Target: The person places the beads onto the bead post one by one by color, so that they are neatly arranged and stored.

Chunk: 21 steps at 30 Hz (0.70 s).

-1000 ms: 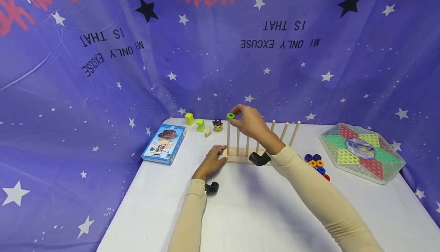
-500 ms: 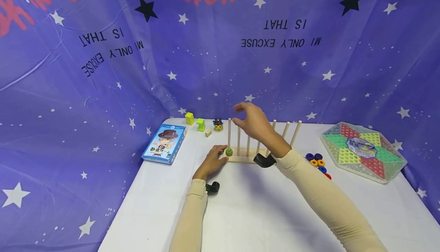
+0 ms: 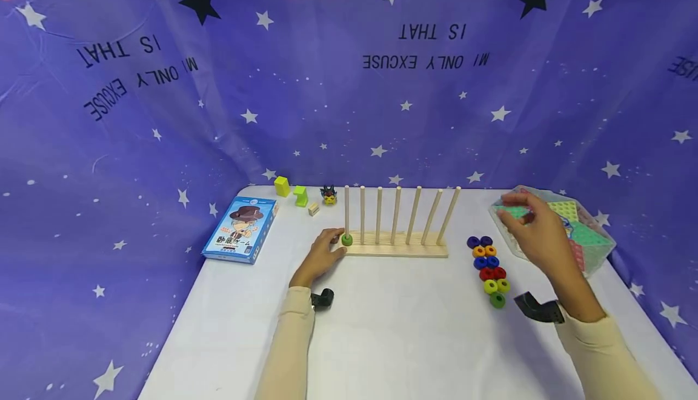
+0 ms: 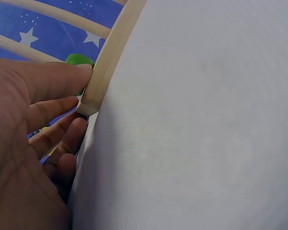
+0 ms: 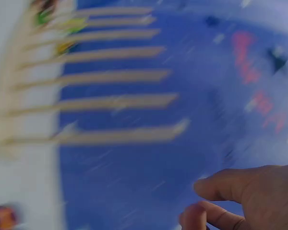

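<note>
A wooden peg stand (image 3: 396,248) with a row of several upright pegs stands on the table. My left hand (image 3: 318,259) grips its left end; in the left wrist view the thumb (image 4: 62,79) presses the base's edge and the fingers curl behind the corner. A green ring (image 3: 346,240) sits at the bottom of the leftmost peg, beside that hand. My right hand (image 3: 537,230) is raised at the right with thumb and fingers apart and nothing between them. Below and left of it lie paired coloured rings (image 3: 480,262), with a single green ring (image 3: 497,300) at the near end.
A blue game box (image 3: 240,230) lies at the left. Behind it stand a yellow block (image 3: 282,186), a light green block (image 3: 300,196), a small pale wooden piece (image 3: 313,209) and a horned figure (image 3: 329,194). At the right, a clear-cased board game (image 3: 591,236) is partly hidden by the right hand.
The green ring left the right hand and dropped to the base of the leftmost peg. The right hand then swung right, past the loose rings. The left hand stays on the stand; the head view shifted.
</note>
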Each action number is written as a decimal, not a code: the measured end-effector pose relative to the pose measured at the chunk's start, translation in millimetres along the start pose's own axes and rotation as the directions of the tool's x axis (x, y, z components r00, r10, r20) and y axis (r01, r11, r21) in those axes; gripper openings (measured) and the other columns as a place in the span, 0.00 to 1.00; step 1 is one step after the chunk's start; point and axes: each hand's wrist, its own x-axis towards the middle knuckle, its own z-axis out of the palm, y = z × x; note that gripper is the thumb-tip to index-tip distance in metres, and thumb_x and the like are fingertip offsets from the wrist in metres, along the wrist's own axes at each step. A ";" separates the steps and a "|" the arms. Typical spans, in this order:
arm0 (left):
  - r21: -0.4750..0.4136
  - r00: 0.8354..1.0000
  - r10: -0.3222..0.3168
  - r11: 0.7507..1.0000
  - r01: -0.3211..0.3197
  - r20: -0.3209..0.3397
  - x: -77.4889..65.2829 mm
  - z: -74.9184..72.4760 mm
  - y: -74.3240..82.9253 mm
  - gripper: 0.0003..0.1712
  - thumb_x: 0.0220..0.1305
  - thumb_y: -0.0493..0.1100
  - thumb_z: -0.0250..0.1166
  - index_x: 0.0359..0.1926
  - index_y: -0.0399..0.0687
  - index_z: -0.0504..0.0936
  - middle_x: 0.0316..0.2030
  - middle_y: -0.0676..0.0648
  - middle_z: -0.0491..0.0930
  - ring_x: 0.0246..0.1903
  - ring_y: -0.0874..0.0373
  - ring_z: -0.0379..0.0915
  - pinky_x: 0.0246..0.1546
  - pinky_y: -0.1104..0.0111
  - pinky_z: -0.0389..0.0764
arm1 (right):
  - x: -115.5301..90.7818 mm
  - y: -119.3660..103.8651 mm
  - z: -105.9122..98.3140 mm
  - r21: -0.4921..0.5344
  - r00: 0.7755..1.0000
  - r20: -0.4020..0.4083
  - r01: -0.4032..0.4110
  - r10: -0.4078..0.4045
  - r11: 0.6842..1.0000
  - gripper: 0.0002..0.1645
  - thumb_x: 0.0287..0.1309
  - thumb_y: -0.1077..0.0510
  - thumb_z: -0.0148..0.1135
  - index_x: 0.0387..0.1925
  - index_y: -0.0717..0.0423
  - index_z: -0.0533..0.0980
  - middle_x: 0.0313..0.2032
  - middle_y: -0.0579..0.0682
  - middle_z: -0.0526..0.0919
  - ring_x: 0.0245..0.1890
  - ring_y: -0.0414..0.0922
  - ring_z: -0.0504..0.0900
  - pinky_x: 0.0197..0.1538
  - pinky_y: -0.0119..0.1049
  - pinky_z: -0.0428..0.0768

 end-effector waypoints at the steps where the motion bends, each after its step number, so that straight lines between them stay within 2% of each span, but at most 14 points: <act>1: 0.003 1.000 -0.003 1.000 0.003 0.000 -0.2 -1.1 0.5 0.31 0.62 0.40 0.64 0.65 0.45 0.69 0.62 0.45 0.66 0.57 0.49 0.66 0.61 0.51 0.61 | -6.8 18.2 4.1 -0.007 0.999 0.019 -0.031 0.032 0.999 0.28 0.64 0.42 0.55 0.57 0.55 0.72 0.52 0.59 0.77 0.34 0.48 0.75 0.26 0.33 0.73; 5: 0.001 1.000 -0.015 1.000 0.015 0.007 0.0 -1.9 1.9 0.31 0.62 0.41 0.64 0.66 0.47 0.69 0.62 0.46 0.66 0.57 0.49 0.65 0.62 0.50 0.59 | -40.0 77.7 29.5 -0.037 0.977 0.123 -0.168 0.172 0.985 0.30 0.64 0.41 0.55 0.55 0.60 0.69 0.48 0.60 0.77 0.31 0.48 0.77 0.27 0.35 0.74; 8: -0.005 1.000 -0.015 1.000 0.015 0.006 -0.2 -2.2 2.2 0.31 0.62 0.41 0.63 0.66 0.47 0.68 0.63 0.46 0.66 0.58 0.50 0.65 0.62 0.51 0.59 | -65.1 99.7 48.9 -0.043 0.944 0.204 -0.255 0.258 0.966 0.31 0.62 0.41 0.58 0.53 0.62 0.68 0.46 0.60 0.76 0.33 0.48 0.75 0.28 0.36 0.73; 11: -0.014 1.000 -0.006 1.000 0.006 0.004 -0.9 -2.2 1.7 0.31 0.62 0.41 0.63 0.66 0.47 0.69 0.62 0.46 0.66 0.58 0.50 0.65 0.62 0.52 0.60 | -82.9 110.5 64.1 -0.044 0.917 0.264 -0.299 0.300 0.953 0.33 0.59 0.41 0.61 0.51 0.64 0.66 0.44 0.60 0.75 0.33 0.48 0.74 0.29 0.36 0.72; 18: -0.018 1.000 0.014 1.000 -0.014 -0.004 0.3 1.0 -1.4 0.30 0.62 0.39 0.64 0.66 0.46 0.69 0.61 0.46 0.67 0.57 0.50 0.66 0.62 0.52 0.61 | -94.7 123.8 85.2 -0.111 0.906 0.265 -0.313 0.331 0.943 0.31 0.55 0.48 0.67 0.48 0.66 0.65 0.41 0.60 0.75 0.40 0.52 0.74 0.38 0.41 0.72; 21: -0.020 1.000 0.019 1.000 -0.019 -0.009 0.6 1.5 -3.5 0.30 0.62 0.39 0.64 0.65 0.46 0.69 0.61 0.46 0.67 0.56 0.50 0.66 0.61 0.53 0.61 | -94.3 119.8 84.3 -0.128 0.898 0.249 -0.342 0.364 0.931 0.30 0.54 0.49 0.67 0.48 0.65 0.66 0.41 0.61 0.75 0.38 0.52 0.74 0.35 0.41 0.72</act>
